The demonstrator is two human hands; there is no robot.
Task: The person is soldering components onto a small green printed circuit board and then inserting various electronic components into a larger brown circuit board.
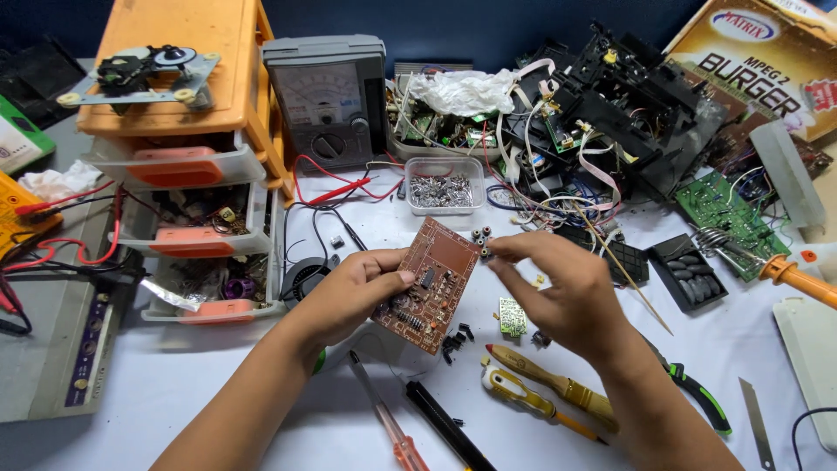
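Left hand [353,292]: we grip the brown circuit board [432,283] by its edge.
Right hand [558,292]: we pinch a small grey component [481,242].
Risk: it could slip into worktop [218,384] clutter.

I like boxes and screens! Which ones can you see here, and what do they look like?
Cardboard box: far right corner, tilted, gold-brown with a red and white logo.
Analog meter: top middle, upright, grey with a pale dial window.
Yellow meter: left edge, mostly cut off.
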